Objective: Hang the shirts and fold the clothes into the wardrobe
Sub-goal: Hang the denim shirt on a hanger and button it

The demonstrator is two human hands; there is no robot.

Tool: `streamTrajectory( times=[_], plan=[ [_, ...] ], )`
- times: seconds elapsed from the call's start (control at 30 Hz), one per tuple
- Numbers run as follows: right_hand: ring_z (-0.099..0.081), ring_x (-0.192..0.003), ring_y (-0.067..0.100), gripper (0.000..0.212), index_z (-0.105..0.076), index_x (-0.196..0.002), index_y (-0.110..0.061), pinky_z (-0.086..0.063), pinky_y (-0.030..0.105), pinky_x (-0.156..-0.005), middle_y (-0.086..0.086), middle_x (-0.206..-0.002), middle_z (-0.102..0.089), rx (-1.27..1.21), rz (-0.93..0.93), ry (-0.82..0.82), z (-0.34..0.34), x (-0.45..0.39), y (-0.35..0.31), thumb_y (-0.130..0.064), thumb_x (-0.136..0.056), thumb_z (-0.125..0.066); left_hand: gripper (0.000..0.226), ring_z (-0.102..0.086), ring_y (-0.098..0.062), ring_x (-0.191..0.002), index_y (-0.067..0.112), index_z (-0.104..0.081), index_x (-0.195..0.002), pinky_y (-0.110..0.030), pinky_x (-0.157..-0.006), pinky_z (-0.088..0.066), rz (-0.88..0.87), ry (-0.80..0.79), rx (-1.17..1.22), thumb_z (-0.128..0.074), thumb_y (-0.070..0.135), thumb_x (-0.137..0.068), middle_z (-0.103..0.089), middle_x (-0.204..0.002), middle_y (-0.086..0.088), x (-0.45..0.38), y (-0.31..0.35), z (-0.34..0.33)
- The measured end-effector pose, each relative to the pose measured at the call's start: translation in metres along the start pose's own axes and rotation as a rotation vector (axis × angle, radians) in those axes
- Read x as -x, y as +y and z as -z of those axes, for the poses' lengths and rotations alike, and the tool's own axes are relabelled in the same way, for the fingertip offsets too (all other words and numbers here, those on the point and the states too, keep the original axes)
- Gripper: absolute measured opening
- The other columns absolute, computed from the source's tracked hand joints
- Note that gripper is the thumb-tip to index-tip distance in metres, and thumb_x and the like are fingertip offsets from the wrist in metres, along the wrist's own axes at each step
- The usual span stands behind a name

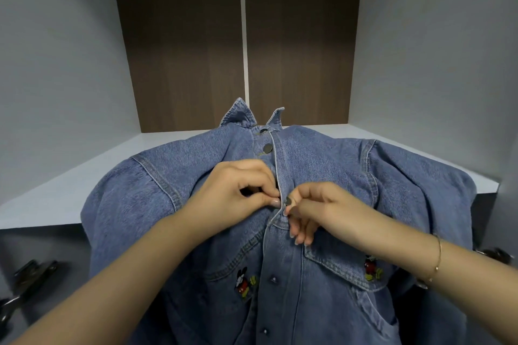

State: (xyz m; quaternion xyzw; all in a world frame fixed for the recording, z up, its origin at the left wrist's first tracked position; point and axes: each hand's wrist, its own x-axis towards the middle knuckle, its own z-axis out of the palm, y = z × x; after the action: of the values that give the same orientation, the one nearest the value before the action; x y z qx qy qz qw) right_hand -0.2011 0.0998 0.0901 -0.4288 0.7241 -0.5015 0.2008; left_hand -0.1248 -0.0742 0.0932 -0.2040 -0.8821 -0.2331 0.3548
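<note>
Dim, even light; edges bowed, perhaps blurred.

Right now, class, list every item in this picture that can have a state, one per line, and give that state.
Denim shirt: draped over the shelf edge, front facing up, partly buttoned.
Top button: fastened.
Middle button: being done up, pinched at the placket.
Lower buttons: look fastened.
Collar: standing up.
Left hand: pinches the placket edge.
Right hand: pinches the middle button.
Wardrobe shelf: bears the shirt.
</note>
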Motion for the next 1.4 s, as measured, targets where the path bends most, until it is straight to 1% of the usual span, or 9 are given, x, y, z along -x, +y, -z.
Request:
streamTrajectory(
  times=[0.13,0.3,0.5,0.63,0.73,0.87,1.0,1.13,1.4],
  plan=[
    [-0.065,-0.056,0.018,0.018,-0.055,-0.075,-0.01,-0.056,0.035,-0.058,0.004,-0.06,-0.066,0.186,0.072,0.098,-0.004,0.004,0.004,-0.021,-0.086,-0.065,0.002,-0.066,-0.009,-0.076,0.007,-0.077,-0.077,-0.032,-0.071,-0.054,-0.052,-0.033,-0.056,-0.076,0.008,-0.077,-0.068,-0.083,0.003,-0.002,0.001,0.001],
    [-0.063,-0.059,0.014,0.02,-0.054,-0.07,-0.016,-0.054,0.04,-0.065,0.003,-0.064,-0.067,0.466,0.19,0.24,-0.008,0.005,0.005,-0.033,-0.078,-0.059,0.005,-0.066,-0.006,-0.078,0.007,-0.078,-0.082,-0.025,-0.072,-0.053,-0.095,-0.061,-0.103,-0.075,0.01,-0.079,-0.069,-0.084,0.003,-0.003,-0.001,0.003],
    [-0.047,-0.058,0.011,0.023,-0.045,-0.067,-0.019,-0.041,0.033,-0.061,-0.003,-0.058,-0.054,0.608,0.312,0.283,-0.006,0.005,0.015,-0.021,-0.086,-0.058,0.007,-0.067,-0.007,-0.077,0.008,-0.078,-0.084,-0.024,-0.072,-0.054,-0.093,-0.04,-0.055,-0.078,0.012,-0.078,-0.07,-0.084,0.002,-0.002,-0.003,0.002],
    [-0.059,-0.058,0.024,0.019,-0.053,-0.071,-0.004,-0.049,0.036,-0.059,0.01,-0.06,-0.06,0.4,0.302,0.279,-0.005,0.002,0.02,-0.01,-0.089,-0.056,0.01,-0.068,-0.008,-0.076,0.008,-0.077,-0.084,-0.025,-0.072,-0.055,-0.056,-0.016,-0.035,-0.081,0.01,-0.074,-0.071,-0.084,0.0,0.0,-0.004,0.0],
    [-0.058,-0.049,0.014,0.026,-0.055,-0.068,-0.004,-0.048,0.021,-0.05,0.005,-0.055,-0.06,0.079,0.242,0.213,-0.006,-0.003,0.025,0.004,-0.092,-0.051,0.017,-0.069,-0.007,-0.075,0.007,-0.074,-0.086,-0.018,-0.074,-0.054,0.073,0.004,0.063,-0.082,0.011,-0.072,-0.07,-0.084,0.0,0.005,-0.003,0.001],
    [-0.057,-0.048,0.012,0.028,-0.058,-0.07,-0.005,-0.047,0.019,-0.05,0.003,-0.056,-0.061,-0.076,0.254,0.169,-0.006,-0.005,0.027,0.006,-0.094,-0.048,0.015,-0.066,-0.012,-0.082,0.008,-0.074,-0.073,-0.022,-0.079,-0.051,0.18,0.014,0.087,-0.075,0.021,-0.08,-0.067,-0.087,0.003,0.01,0.005,-0.003],
    [-0.057,-0.053,0.012,0.023,-0.057,-0.075,-0.001,-0.048,0.02,-0.054,0.003,-0.058,-0.06,-0.12,0.301,0.166,-0.007,-0.004,0.03,0.005,-0.095,-0.049,0.013,-0.061,-0.004,-0.077,0.009,-0.074,-0.069,-0.015,-0.074,-0.046,0.335,0.072,0.056,-0.08,0.019,-0.075,-0.064,-0.084,0.008,0.008,0.013,-0.01],
    [-0.058,-0.055,0.012,0.021,-0.058,-0.077,-0.004,-0.049,0.021,-0.056,0.003,-0.06,-0.061,-0.08,0.314,0.171,-0.007,-0.004,0.031,0.003,-0.096,-0.049,0.013,-0.063,-0.012,-0.074,0.006,-0.074,-0.071,-0.027,-0.077,-0.054,0.491,0.032,0.143,-0.083,0.016,-0.071,-0.064,-0.086,0.001,0.0,0.016,-0.007],
    [-0.062,-0.054,0.014,0.024,-0.057,-0.073,-0.008,-0.05,0.023,-0.055,0.006,-0.061,-0.064,0.032,0.283,0.16,-0.003,-0.005,0.027,0.004,-0.094,-0.05,0.011,-0.056,-0.002,-0.061,-0.001,-0.072,-0.069,-0.012,-0.065,-0.048,0.645,-0.038,0.299,-0.083,0.001,-0.069,-0.06,-0.086,0.0,-0.007,0.018,-0.002]
  ],
)
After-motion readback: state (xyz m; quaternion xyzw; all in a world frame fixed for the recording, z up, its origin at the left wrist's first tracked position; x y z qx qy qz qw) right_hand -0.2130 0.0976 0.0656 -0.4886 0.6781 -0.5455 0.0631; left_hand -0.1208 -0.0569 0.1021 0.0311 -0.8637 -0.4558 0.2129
